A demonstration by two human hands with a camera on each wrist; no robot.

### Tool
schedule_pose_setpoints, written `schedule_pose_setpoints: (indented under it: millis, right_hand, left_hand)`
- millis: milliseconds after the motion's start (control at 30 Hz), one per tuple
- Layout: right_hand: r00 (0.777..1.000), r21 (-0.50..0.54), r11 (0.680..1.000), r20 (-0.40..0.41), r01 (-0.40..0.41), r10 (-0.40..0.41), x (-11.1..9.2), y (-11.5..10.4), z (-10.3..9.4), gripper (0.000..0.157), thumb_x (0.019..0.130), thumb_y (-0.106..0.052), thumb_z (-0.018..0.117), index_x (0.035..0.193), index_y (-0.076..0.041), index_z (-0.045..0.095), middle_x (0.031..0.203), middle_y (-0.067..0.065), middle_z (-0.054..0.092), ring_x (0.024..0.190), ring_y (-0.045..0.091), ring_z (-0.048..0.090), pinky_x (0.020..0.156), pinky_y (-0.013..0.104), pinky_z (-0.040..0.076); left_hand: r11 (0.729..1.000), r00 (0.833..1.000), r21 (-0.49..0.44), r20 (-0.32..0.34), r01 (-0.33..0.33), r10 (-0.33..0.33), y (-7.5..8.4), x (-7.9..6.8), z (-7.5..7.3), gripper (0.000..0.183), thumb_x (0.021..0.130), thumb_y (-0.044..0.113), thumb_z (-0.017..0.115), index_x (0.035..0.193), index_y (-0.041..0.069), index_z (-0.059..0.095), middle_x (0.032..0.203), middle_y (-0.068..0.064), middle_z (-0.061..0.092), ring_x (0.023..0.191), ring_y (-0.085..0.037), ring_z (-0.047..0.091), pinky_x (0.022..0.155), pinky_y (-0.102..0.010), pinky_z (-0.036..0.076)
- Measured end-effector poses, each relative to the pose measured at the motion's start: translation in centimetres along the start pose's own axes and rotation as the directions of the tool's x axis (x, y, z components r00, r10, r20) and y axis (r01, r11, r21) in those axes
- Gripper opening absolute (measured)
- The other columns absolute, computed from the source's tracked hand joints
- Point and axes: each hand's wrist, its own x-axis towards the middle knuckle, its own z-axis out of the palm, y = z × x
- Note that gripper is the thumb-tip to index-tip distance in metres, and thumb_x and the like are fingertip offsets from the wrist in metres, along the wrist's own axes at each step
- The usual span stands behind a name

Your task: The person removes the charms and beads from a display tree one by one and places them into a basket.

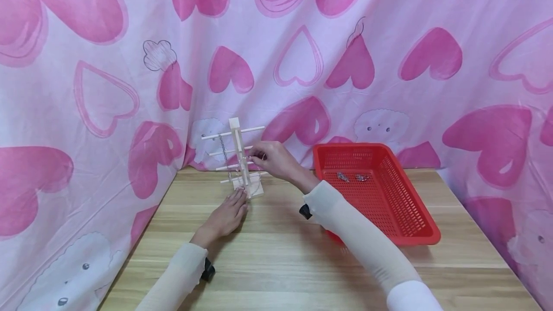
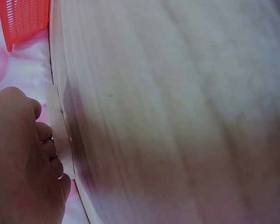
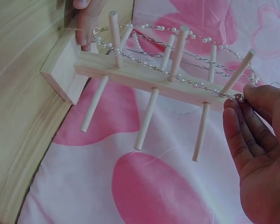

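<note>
A pale wooden jewelry stand (image 1: 240,157) with several round pegs stands upright at the back left of the table. My left hand (image 1: 226,212) rests on its base, fingers extended; the left wrist view shows those fingers (image 2: 45,148) against the base edge. Beside the upper post, my right hand (image 1: 276,160) pinches a white-beaded necklace (image 3: 149,66) between thumb and fingers. In the right wrist view this necklace stretches along the pegs towards the base. A silver chain (image 1: 223,148) hangs from the stand's left side.
To the right stands a red perforated basket (image 1: 414,200). Two small silvery chain bundles lie inside it, one bundle (image 1: 342,177) left of the other bundle (image 1: 362,177). Behind the wooden table (image 1: 276,263) hangs a pink heart-patterned cloth (image 1: 298,52).
</note>
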Motion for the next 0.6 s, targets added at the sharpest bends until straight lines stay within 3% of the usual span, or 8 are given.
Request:
schedule_pose_setpoints:
  millis: [267,600]
  right_hand:
    - [1.0,0.002,1.0,0.0,0.029,-0.029,-0.2,-0.5,-0.6,0.01,0.089,-0.011,0.071,0.098,-0.012,0.075,0.089,-0.003,0.073,0.076,0.005,0.064,0.073,0.016,0.056]
    - [0.999,-0.023,0.999,0.01,0.045,-0.045,-0.8,-1.1,-1.4,0.008,0.088,-0.014,0.072,0.096,-0.012,0.075,0.085,-0.004,0.071,0.074,0.005,0.061,0.071,0.014,0.055]
  left_hand:
    - [1.0,1.0,-0.016,0.001,-0.009,0.009,0.8,-0.2,-0.7,0.053,0.107,0.028,0.033,0.149,-0.004,0.035,0.16,-0.022,0.025,0.149,-0.039,0.023,0.12,-0.056,0.025]
    - [1.0,0.999,0.014,0.025,0.019,-0.02,1.1,-0.4,-1.1,0.051,0.107,0.027,0.034,0.149,-0.002,0.036,0.161,-0.017,0.023,0.151,-0.034,0.021,0.122,-0.05,0.025]
